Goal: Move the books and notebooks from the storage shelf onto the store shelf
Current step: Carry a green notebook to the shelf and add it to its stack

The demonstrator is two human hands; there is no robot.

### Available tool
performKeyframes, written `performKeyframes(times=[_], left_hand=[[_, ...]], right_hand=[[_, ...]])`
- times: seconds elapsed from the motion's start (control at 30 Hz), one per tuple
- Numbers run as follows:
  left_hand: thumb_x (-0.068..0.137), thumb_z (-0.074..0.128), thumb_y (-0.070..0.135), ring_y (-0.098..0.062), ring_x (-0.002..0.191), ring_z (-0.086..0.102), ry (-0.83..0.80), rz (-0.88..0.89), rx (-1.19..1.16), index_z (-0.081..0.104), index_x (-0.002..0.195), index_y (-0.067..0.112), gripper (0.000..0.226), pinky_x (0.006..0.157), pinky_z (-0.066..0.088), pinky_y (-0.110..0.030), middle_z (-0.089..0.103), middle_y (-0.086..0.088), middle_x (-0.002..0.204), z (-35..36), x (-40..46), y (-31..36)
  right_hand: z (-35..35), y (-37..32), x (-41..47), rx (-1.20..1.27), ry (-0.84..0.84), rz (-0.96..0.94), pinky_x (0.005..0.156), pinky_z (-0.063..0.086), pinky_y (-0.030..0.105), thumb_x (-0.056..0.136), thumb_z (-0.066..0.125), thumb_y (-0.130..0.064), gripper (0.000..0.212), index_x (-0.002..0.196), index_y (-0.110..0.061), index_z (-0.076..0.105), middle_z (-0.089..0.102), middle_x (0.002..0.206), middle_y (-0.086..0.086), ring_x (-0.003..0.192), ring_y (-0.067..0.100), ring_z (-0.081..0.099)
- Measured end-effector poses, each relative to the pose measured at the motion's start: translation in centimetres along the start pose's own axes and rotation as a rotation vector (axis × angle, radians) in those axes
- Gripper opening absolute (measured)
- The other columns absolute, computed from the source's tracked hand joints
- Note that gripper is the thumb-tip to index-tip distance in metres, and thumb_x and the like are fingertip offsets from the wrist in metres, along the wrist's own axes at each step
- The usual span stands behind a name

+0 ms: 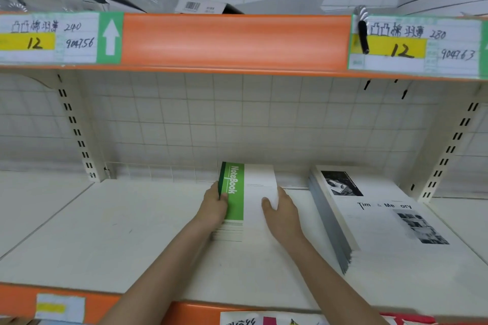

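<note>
A stack of green-and-white notebooks (249, 190) marked "NoteBook" lies on the white store shelf (118, 232), near its back. My left hand (214, 206) grips the stack's left edge with the thumb on the green cover. My right hand (281, 208) grips the right edge, thumb on the white cover. To the right lies a stack of white books (375, 221) with black-and-white photos on the cover, apart from the notebooks.
An orange shelf edge (235, 42) with handwritten price labels hangs overhead, plastic-wrapped goods on top of it. A white wire-grid back panel (211, 119) closes the rear. Slotted uprights (76, 129) stand at both sides. The orange front lip (15, 301) runs below my arms.
</note>
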State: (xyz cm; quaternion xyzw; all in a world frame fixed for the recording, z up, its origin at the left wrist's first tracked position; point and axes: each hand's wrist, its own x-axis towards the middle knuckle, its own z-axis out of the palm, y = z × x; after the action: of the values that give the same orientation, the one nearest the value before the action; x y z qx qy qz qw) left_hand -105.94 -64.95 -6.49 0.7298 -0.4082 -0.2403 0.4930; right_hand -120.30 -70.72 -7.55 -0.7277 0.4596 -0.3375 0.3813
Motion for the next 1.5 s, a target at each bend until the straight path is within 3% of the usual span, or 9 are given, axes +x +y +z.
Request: performKeyframes(times=[0.1, 0.17, 0.3, 0.47, 0.63, 0.87, 1.07, 1.3, 1.5], left_hand=[[0.1, 0.033, 0.012, -0.025, 0.098, 0.052, -0.015, 0.018, 0.159, 0.044, 0.122, 0.012, 0.024, 0.084, 0.041, -0.029, 0.055, -0.009, 0.117, -0.2, -0.1, -0.2], [0.101, 0.035, 0.018, -0.026, 0.115, 0.049, 0.061, 0.076, 0.271, 0.042, 0.131, 0.011, 0.032, 0.095, 0.037, -0.03, 0.049, -0.006, 0.13, -0.4, -0.3, -0.4], [0.1, 0.037, 0.024, -0.017, 0.128, 0.043, 0.178, 0.371, 0.558, 0.046, 0.137, 0.015, 0.04, 0.105, 0.033, -0.027, 0.046, -0.001, 0.142, -0.5, -0.8, -0.2], [0.099, 0.035, 0.03, -0.015, 0.131, 0.041, 0.078, 0.482, 0.697, 0.049, 0.137, 0.015, 0.042, 0.108, 0.026, -0.021, 0.044, 0.001, 0.144, -0.6, -0.9, -0.4], [0.1, 0.038, 0.027, -0.009, 0.131, 0.036, 0.046, 0.46, 0.659, 0.045, 0.138, 0.016, 0.04, 0.104, 0.028, -0.017, 0.04, 0.005, 0.143, -0.4, -1.0, -1.0], [0.099, 0.041, 0.035, -0.01, 0.136, 0.031, -0.085, 0.433, 0.575, 0.043, 0.14, 0.014, 0.046, 0.106, 0.018, -0.013, 0.036, 0.003, 0.147, -1.7, -0.8, -0.3], [0.099, 0.034, 0.046, -0.009, 0.144, 0.018, 0.018, 0.382, 0.719, 0.034, 0.145, 0.021, 0.053, 0.118, 0.016, -0.03, 0.026, 0.004, 0.155, -7.0, -2.4, -1.9], [0.075, 0.001, 0.069, -0.009, 0.133, 0.036, 0.144, 0.213, 0.848, 0.038, 0.141, 0.024, 0.089, 0.112, 0.027, -0.037, 0.038, 0.007, 0.146, -17.0, -5.0, -5.9], [0.068, -0.002, 0.071, -0.01, 0.133, 0.037, 0.229, 0.006, 0.928, 0.038, 0.141, 0.025, 0.095, 0.111, 0.028, -0.039, 0.039, 0.008, 0.145, -25.5, -7.9, -9.6]], right_hand=[[-0.2, -0.2, -0.2, -0.161, -0.015, -0.034, 0.107, 0.023, 0.021, 0.1, 0.04, -0.026, 0.057, 0.15, -0.007, 0.02, 0.027, 0.155, 0.007, 0.141, 0.019, 0.027], [-0.4, -0.6, -0.5, -0.429, 0.024, -0.172, 0.117, 0.012, 0.032, 0.102, 0.022, -0.036, 0.054, 0.152, -0.017, 0.015, 0.015, 0.159, -0.002, 0.146, 0.012, 0.015], [0.0, -2.0, -1.2, -0.699, -0.008, -0.367, 0.119, 0.002, 0.037, 0.075, -0.02, -0.047, 0.088, 0.15, -0.026, 0.02, 0.011, 0.16, -0.008, 0.147, 0.008, 0.007], [1.0, -1.5, -0.7, -0.741, -0.114, -0.302, 0.118, 0.01, 0.032, 0.102, 0.012, -0.036, 0.051, 0.149, -0.021, 0.025, 0.022, 0.157, -0.005, 0.146, 0.011, 0.014], [1.1, -1.8, -0.9, -0.739, -0.113, -0.293, 0.117, 0.014, 0.031, 0.09, 0.003, -0.038, 0.065, 0.147, -0.023, 0.029, 0.028, 0.154, -0.007, 0.145, 0.01, 0.018], [0.6, -3.5, -0.3, -0.868, -0.196, -0.275, 0.117, 0.005, 0.045, 0.103, 0.023, -0.035, 0.046, 0.145, -0.018, 0.03, 0.03, 0.153, -0.003, 0.145, 0.016, 0.017], [4.4, -7.2, -0.8, -0.825, -0.2, -0.411, 0.117, 0.009, 0.04, 0.101, 0.028, -0.033, 0.044, 0.143, -0.017, 0.033, 0.035, 0.148, -0.001, 0.14, 0.017, 0.026], [12.1, -12.0, -3.2, -0.703, -0.411, -0.657, 0.118, 0.006, 0.039, 0.101, 0.03, -0.037, 0.049, 0.147, -0.022, 0.028, 0.03, 0.153, -0.005, 0.141, 0.011, 0.025], [19.2, -16.3, -5.2, -0.685, -0.51, -0.8, 0.118, 0.006, 0.04, 0.1, 0.032, -0.039, 0.05, 0.148, -0.023, 0.027, 0.029, 0.153, -0.005, 0.142, 0.01, 0.023]])
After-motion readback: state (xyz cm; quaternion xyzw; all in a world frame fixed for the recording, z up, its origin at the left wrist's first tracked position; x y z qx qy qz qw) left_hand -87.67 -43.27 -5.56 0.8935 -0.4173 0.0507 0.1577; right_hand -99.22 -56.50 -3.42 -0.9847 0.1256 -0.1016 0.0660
